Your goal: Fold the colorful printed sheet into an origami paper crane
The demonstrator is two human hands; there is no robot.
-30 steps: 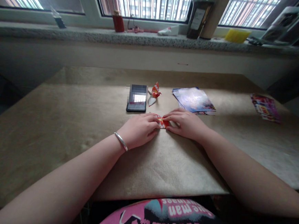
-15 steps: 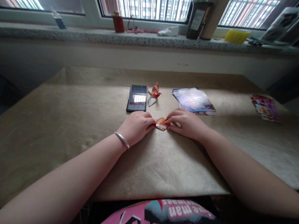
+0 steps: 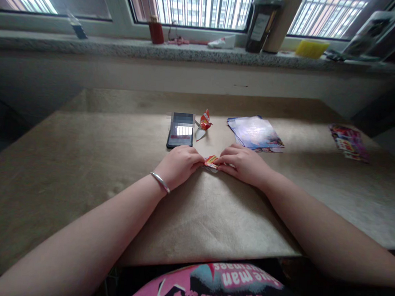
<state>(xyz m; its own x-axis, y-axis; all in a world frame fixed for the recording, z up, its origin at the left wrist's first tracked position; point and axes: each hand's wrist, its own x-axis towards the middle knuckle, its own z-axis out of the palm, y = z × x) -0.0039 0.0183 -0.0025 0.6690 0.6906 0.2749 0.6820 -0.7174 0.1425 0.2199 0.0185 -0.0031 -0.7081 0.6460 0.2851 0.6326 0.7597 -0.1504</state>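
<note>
A small folded piece of red printed paper lies on the brown table between my two hands. My left hand, with a silver bangle on the wrist, pinches its left end with curled fingers. My right hand pinches its right end, fingers pressed together on it. Just behind them stands a finished folded red-and-white paper figure next to a dark phone with a lit screen.
A stack of coloured paper sheets lies right of the phone, and a pink printed sheet sits far right. The window sill behind holds a red cup, a dark jar and a yellow box.
Both hands have drawn slightly apart and lifted their fingers, so more of the small folded paper shows between them. The paper has turned a little.
</note>
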